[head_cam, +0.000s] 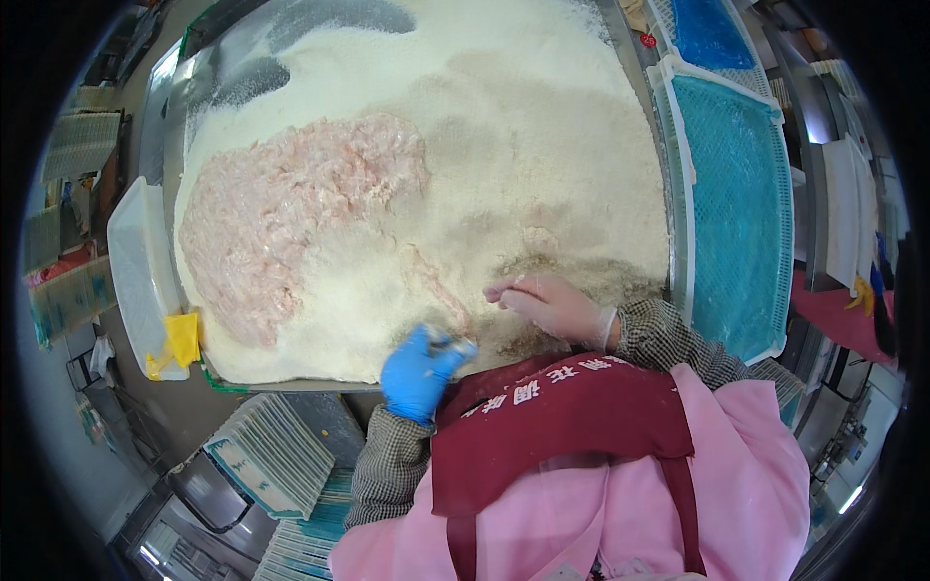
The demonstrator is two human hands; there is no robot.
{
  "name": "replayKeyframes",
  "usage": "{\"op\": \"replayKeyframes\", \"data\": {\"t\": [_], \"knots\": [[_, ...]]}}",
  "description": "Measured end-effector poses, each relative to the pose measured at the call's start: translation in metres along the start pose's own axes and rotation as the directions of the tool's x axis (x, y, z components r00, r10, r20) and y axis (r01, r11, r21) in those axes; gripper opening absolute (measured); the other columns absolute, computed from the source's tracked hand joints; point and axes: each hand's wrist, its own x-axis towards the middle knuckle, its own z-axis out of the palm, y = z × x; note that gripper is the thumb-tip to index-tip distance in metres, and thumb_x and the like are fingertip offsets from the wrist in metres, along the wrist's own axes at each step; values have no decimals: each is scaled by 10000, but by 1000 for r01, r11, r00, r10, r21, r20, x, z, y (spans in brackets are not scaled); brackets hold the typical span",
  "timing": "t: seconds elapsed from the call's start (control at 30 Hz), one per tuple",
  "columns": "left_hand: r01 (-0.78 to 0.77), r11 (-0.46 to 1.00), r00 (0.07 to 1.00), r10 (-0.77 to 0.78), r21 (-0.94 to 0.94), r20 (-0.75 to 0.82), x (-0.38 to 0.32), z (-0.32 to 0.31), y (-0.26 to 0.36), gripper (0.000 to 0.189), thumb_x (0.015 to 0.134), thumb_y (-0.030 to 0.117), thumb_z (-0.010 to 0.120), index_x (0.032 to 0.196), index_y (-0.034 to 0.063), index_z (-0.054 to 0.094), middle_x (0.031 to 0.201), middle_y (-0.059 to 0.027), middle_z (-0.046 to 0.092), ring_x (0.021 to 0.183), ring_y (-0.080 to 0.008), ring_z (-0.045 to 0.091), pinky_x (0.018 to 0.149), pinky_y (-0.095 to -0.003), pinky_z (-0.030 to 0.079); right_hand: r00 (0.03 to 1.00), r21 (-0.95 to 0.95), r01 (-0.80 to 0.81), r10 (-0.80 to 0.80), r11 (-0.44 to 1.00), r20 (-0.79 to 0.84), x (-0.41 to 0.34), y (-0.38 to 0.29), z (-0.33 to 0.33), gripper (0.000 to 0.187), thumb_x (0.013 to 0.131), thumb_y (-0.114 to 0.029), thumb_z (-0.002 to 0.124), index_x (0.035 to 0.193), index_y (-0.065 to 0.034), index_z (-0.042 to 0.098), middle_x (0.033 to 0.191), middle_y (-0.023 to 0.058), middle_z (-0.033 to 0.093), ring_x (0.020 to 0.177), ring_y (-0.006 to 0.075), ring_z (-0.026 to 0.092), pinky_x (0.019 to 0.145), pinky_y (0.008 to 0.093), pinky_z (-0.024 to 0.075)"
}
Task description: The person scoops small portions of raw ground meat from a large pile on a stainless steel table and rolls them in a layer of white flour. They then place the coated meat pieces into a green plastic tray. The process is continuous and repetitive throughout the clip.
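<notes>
My left hand (420, 374), in a blue glove, is just beyond my apron at the near edge of the breading powder (363, 312). Its thumb and fingers are apart, their tips whitened, with nothing visible between them. Just past those fingertips, a thin strip of pale raw meat (442, 290) lies on the powder. To the right of the strip is my right hand (559, 309), in a clear glove, low over a darker, shaded patch of powder. It appears to hold nothing. A small coated lump (540, 238) lies beyond it. The large heap of raw meat (290, 210) spreads across the left side.
A metal-rimmed table (677, 240) bears the powder. Along its right side stand a teal-lined white mesh tray (734, 210) and a blue-lined tray (712, 33). At left are a white plastic tub (142, 269) and yellow cloth (182, 338). Stacked trays (272, 450) stand lower left.
</notes>
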Motion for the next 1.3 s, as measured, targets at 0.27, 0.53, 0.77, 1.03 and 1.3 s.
{"op": "replayKeyframes", "data": {"t": [0.27, 0.53, 0.77, 1.03, 1.3], "knots": [[-367, 855, 900, 227, -367, -373, 100, 35, -38, 366, 1087, 199, 582, 1345, -58, 625, 1342, -165, 647, 1167, -220, 616, 1033, -363, 488, 950, 461, -271, 313, 845, -15, 82, -16, 42, 527, 1100, -402, 516, 1424, 7, 594, 1367, 129, 671, 1272, 211, 614, 1091, 330, 471], [-514, 858, 759, 441, -24, -479, 108, 79, 27, 632, 1116, 308, 435, 1633, -22, 281, 1689, -271, 284, 1594, -380, 221, 1295, -445, 187, 956, 938, -18, -267, 346, 117, 112, 5, 35, 444, 1127, -274, 487, 1510, -49, 500, 1357, 68, 646, 1226, 196, 613, 1119, 330, 476], [-325, 723, 546, 670, 609, -504, 131, -2, 20, 517, 1091, 267, 554, 1495, -52, 514, 1539, -242, 535, 1411, -396, 519, 1186, -474, 404, 977, 820, -208, 157, 533, 146, 95, -10, 10, 432, 1146, -374, 378, 1282, -36, 610, 1230, 50, 651, 1179, 226, 611, 1052, 357, 505], [-384, 893, 877, 272, -234, -396, 79, 50, -35, 441, 1086, 144, 541, 1478, -58, 533, 1468, -243, 594, 1312, -358, 607, 1141, -438, 457, 984, -198, -111, 136, 974, 115, 95, 4, 25, 406, 1067, -298, 525, 1307, 9, 638, 1197, 85, 683, 1113, 248, 627, 1012, 318, 500], [-709, 587, 691, 469, -391, -549, 37, 87, 71, 629, 1139, 215, 372, 1665, -57, 158, 1719, -240, 251, 1596, -336, 246, 1300, -404, 175, 938, 938, -322, -179, -125, 298, 85, 9, 63, 514, 1161, -403, 392, 1427, -10, 591, 1364, 85, 652, 1127, 144, 623, 1031, 295, 509]]}}
